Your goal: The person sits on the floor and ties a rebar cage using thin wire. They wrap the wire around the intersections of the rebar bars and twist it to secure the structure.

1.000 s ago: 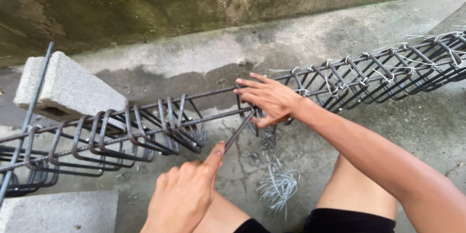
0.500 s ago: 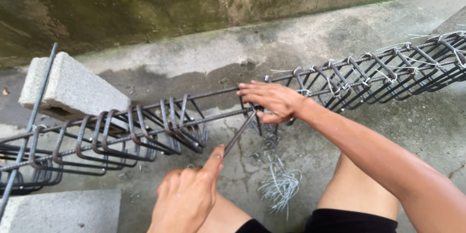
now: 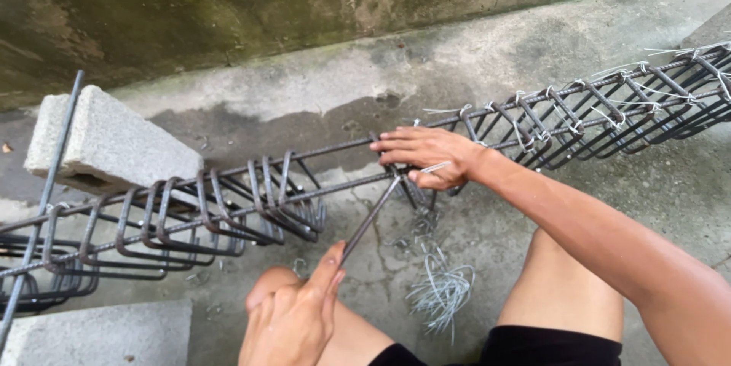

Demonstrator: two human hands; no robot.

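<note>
Head view looks down on a long rebar cage lying across a concrete floor, its left part resting by a grey concrete block. The right hand is closed over the top bar where a stirrup crosses it, thumb and fingers pinching a short piece of tie wire against the joint. The left hand is curled around the near end of a thin tie hook, whose far tip reaches up to the same joint just below the right hand. A bundle of loose wire ties lies on the floor between the knees, within easy reach.

To do this tie well, the right hand should hold the stirrup square to the long bar and keep both wire tails crossed and snug, so the hook catches the loop and not just one strand. The left hand should then turn the hook with a light pull away from the joint; that draws the twist tight against the steel. A few firm turns are likely enough, since overwinding can snap thin wire. From this angle the hook's tip is hidden behind the bar, so I cannot tell whether it is already in the loop. Stirrups bunched to the left are unspaced, while those to the right carry finished ties.
</note>
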